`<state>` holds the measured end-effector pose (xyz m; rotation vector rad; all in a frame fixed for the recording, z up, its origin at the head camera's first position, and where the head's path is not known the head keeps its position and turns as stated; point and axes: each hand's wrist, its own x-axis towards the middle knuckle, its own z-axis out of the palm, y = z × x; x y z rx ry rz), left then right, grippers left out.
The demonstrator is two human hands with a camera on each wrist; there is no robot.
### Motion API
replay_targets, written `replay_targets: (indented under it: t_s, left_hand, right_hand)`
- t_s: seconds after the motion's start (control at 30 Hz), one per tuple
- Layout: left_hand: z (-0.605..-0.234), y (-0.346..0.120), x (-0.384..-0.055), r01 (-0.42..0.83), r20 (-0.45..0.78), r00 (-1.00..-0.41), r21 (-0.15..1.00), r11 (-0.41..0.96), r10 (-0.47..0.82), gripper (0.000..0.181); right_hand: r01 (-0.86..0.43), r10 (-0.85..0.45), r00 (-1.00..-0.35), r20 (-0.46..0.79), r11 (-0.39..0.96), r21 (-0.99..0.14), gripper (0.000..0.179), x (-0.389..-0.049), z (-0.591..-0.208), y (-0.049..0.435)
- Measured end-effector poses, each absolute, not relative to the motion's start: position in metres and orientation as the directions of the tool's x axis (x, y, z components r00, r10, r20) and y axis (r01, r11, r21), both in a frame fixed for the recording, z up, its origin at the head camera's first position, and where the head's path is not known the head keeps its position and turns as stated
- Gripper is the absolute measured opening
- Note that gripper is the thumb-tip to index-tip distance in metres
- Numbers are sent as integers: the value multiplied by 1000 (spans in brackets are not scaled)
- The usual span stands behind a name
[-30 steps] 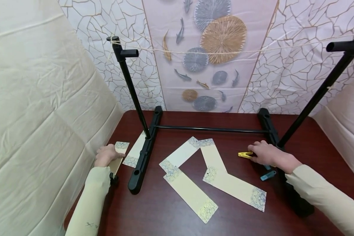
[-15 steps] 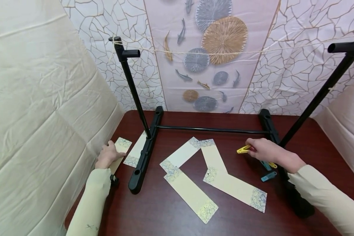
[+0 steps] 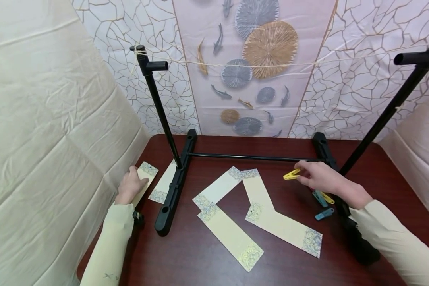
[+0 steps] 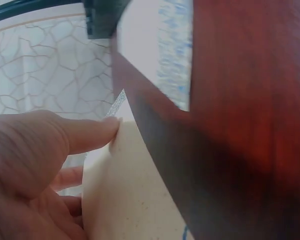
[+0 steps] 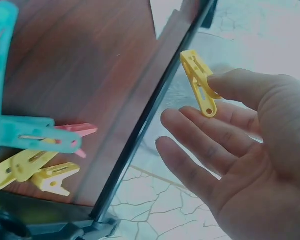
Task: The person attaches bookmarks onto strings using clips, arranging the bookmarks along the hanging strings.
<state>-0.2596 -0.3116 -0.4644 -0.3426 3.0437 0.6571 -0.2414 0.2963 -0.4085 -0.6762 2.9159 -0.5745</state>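
Note:
My left hand (image 3: pixel 128 186) grips a cream paper strip (image 3: pixel 147 171) with a speckled blue end, at the table's left edge. In the left wrist view the thumb presses on the strip (image 4: pixel 135 185), and its far end is tilted up off the table. On the other side, my right hand (image 3: pixel 321 179) pinches a yellow clothespin (image 3: pixel 291 174) between thumb and fingers, above the table. The right wrist view shows that clothespin (image 5: pixel 194 65) raised, with the remaining fingers loosely spread. Below the right hand lie a teal clothespin (image 3: pixel 324 214) and several others, partly hidden by the hand.
Several patterned strips (image 3: pixel 232 236) lie mid-table. Another strip (image 3: pixel 164 182) lies beside the rack's left foot (image 3: pixel 168 212). The black rack (image 3: pixel 157 99) stands on the table, a string (image 3: pixel 214 64) stretched between its posts. Teal, yellow and pink clothespins (image 5: pixel 35 142) form a pile.
My right hand has lifted the yellow clothespin up and left from the pile. My left hand has taken hold of the strip and shifted it slightly up and tilted it.

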Motion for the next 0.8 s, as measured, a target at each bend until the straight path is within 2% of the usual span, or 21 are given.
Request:
replay_targets:
  t_s: [0.4,0.63,0.8]
  left_hand:
    - [-444,-294,-256,-204,71,-961,464,862,-266,50]
    - [-426,-283,-253,-112,220,-940,520,847,-259,46]
    - [-409,-278,-252,-81,279,-916,574,815,-288,47]
  right_hand:
    - [-413,-426,-902,66,809,-417,32,-237,-388,279]
    - [-420,-413,-904,111,808,-412,35,-236,-377,268]
    - [-427,-411,-902,135,797,-428,35,-238,-371,257]
